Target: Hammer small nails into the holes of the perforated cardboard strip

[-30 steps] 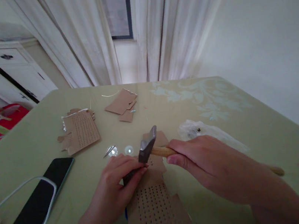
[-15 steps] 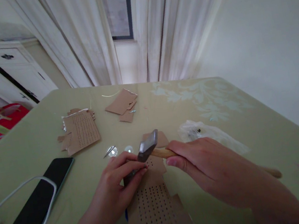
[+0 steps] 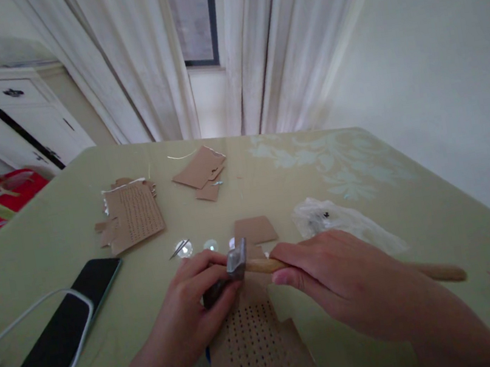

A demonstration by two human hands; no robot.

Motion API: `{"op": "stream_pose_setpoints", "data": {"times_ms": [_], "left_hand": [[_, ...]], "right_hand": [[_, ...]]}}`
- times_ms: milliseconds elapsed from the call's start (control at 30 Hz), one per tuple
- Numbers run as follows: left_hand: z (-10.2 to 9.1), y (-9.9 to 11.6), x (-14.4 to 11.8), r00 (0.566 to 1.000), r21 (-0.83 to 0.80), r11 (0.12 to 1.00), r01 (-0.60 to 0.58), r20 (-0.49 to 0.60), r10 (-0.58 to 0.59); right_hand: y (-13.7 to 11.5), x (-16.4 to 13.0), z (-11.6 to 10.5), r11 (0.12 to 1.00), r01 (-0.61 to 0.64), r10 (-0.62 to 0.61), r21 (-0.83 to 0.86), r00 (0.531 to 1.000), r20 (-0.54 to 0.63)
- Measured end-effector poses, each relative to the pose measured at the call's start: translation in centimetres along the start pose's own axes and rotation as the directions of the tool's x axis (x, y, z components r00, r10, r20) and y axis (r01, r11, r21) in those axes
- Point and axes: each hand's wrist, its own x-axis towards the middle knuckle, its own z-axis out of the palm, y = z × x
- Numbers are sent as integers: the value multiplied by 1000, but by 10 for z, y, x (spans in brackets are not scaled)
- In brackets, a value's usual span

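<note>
My right hand (image 3: 327, 275) is wrapped round the wooden handle of a hammer (image 3: 237, 259), whose metal head hangs right at the fingertips of my left hand (image 3: 202, 297). Thumb and forefinger of that left hand are pinched together; whatever they hold is hidden behind the hammer head. Under both hands lies a brown cardboard piece (image 3: 256, 353) punched with rows of small holes, its far part partly covered by the hammer. A dark object shows beneath my left palm, too covered to name. Just beyond the hammer rests a smaller plain cardboard piece (image 3: 255, 230).
Left on the table (image 3: 175, 212) lie a black phone (image 3: 70, 323), a white cable (image 3: 70, 290) and a perforated cardboard stack (image 3: 134, 215). Cardboard scraps (image 3: 199, 169) lie at the back. Thin metal pins (image 3: 180, 248) are near my left hand, a clear plastic bag (image 3: 347, 223) to the right.
The hammer head has come down and turned more upright, with my right hand lowering slightly. My left hand stays in nearly the same place on the cardboard.
</note>
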Motion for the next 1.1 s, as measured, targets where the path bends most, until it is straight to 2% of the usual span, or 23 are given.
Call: {"op": "stream_pose_setpoints", "data": {"times_ms": [233, 367, 533, 733, 867, 1100], "left_hand": [[2, -4, -4, 998, -38, 998, 59, 19, -58], [2, -5, -3, 998, -60, 996, 67, -9, -67], [3, -4, -4, 996, -54, 994, 91, -16, -92], [3, -5, -6, 997, -61, 995, 81, -16, -82], [4, -5, -5, 995, -62, 994, 90, -25, -92], [4, -4, -4, 993, -91, 989, 116, -15, -117]], "right_hand": [[2, 3, -7, 994, -71, 72, 77, 997, -1], [5, 8, -5, 999, -14, 11, 46, 997, 70], [6, 9, -6, 997, -57, 54, 56, 997, 62], [7, 8, -3, 999, 20, -22, 29, 997, 78], [7, 8, -6, 997, -41, 36, 70, 997, 74], [9, 12, 2, 999, 33, -36, 43, 996, 80]]}}
